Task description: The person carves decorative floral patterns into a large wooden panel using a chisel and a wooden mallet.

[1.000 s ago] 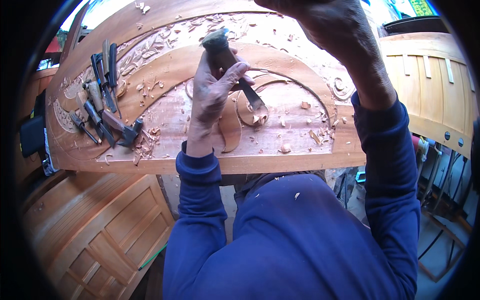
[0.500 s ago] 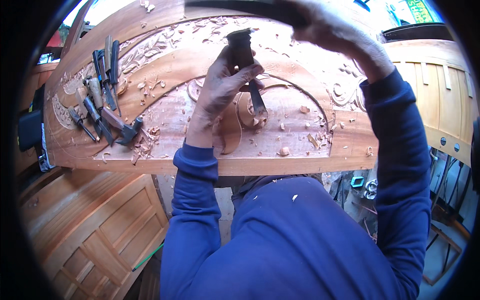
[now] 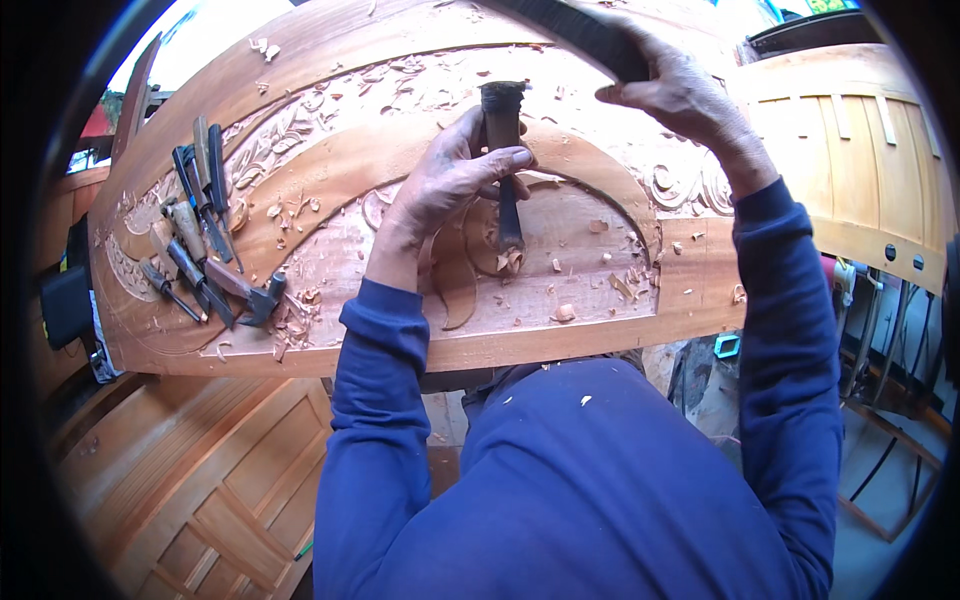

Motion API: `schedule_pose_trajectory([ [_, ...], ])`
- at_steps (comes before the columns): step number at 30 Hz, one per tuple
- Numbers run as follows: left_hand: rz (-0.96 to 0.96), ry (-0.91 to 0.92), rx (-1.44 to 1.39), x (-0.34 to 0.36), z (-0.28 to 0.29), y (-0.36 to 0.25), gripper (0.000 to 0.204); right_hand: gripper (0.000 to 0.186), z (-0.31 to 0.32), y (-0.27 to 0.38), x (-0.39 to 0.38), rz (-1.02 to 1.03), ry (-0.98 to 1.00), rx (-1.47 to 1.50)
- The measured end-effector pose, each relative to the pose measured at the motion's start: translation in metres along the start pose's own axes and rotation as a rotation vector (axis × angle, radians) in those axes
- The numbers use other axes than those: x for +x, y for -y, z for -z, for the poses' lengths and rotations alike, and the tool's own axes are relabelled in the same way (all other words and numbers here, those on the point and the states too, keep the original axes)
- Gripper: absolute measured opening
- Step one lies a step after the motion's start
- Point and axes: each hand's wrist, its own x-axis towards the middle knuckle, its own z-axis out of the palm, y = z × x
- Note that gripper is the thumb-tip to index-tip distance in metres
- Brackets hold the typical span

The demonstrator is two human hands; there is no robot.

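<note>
My left hand (image 3: 455,175) is wrapped round the dark handle of a carving chisel (image 3: 508,215), held nearly upright. Its cutting end meets the carved curl on the wooden panel (image 3: 590,260), where a curled shaving sits at the tip. The chisel's butt is frayed and sticks up above my fingers. Up and to the right, my right hand (image 3: 690,95) grips a long, dark bar-shaped mallet (image 3: 580,35), raised apart from the chisel. The mallet's far end runs out of the top of the view.
Several chisels (image 3: 205,190) and a hammer (image 3: 262,300) lie on the panel's left part. Wood shavings (image 3: 300,320) are scattered over the carving. A panelled door (image 3: 240,490) stands below left; another pale wooden piece (image 3: 820,150) lies at right.
The chisel now stands more upright, its tip slightly left and lower, with a shaving at it. My right hand has moved slightly down and the mallet has tilted. The whole view has shifted somewhat.
</note>
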Motion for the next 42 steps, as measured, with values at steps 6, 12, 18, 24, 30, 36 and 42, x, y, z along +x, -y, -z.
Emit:
schedule_pose_trajectory([
  [6, 0.088, 0.161, 0.064, 0.010, 0.003, -0.003, 0.056, 0.074, -0.010, 0.010, -0.031, 0.093, 0.094, -0.486],
  [12, 0.113, 0.147, 0.045, 0.002, -0.002, -0.020, 0.055, 0.080, -0.022, -0.006, -0.072, -0.100, -0.065, -0.337],
  [18, -0.358, -0.098, -0.090, -0.110, 0.055, -0.040, 0.048, 0.085, -0.059, -0.012, -0.160, -0.090, -0.508, 0.204],
  [24, -0.435, -0.770, 0.047, -0.180, 0.041, 0.014, 0.047, 0.066, -0.089, -0.035, -0.227, -0.218, -1.079, -0.077],
  [30, -0.398, -1.102, -0.037, -0.191, 0.024, 0.058, 0.046, 0.024, -0.078, -0.040, -0.221, -0.282, -0.935, 0.229],
  [36, -0.245, -1.079, -0.059, -0.179, 0.019, 0.053, 0.050, 0.015, -0.078, -0.049, -0.217, -0.259, -1.102, 0.348],
  [42, -0.262, -1.091, 0.054, -0.173, 0.016, 0.058, 0.050, 0.020, -0.079, -0.053, -0.219, -0.234, -1.103, 0.312],
])
